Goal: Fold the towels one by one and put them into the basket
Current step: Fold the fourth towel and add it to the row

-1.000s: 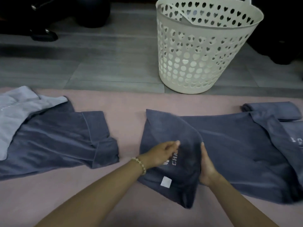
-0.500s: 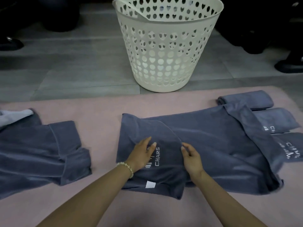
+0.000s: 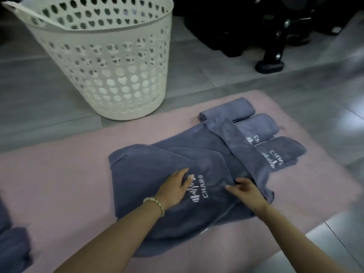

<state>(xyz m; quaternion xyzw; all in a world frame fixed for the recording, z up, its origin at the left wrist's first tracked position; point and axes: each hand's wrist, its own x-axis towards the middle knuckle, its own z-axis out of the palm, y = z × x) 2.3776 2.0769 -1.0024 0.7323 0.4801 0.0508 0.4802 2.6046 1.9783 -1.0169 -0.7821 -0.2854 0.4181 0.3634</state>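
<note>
Left hand flat, right hand loose-fingered, both resting on blue towel. Risk: far end overlaps folded towels; next fold may drag them askew.

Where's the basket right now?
Head view, upper left: the cream basket stands on the grey floor just beyond the far edge of the pink mat, left of the three folded towels.
</note>
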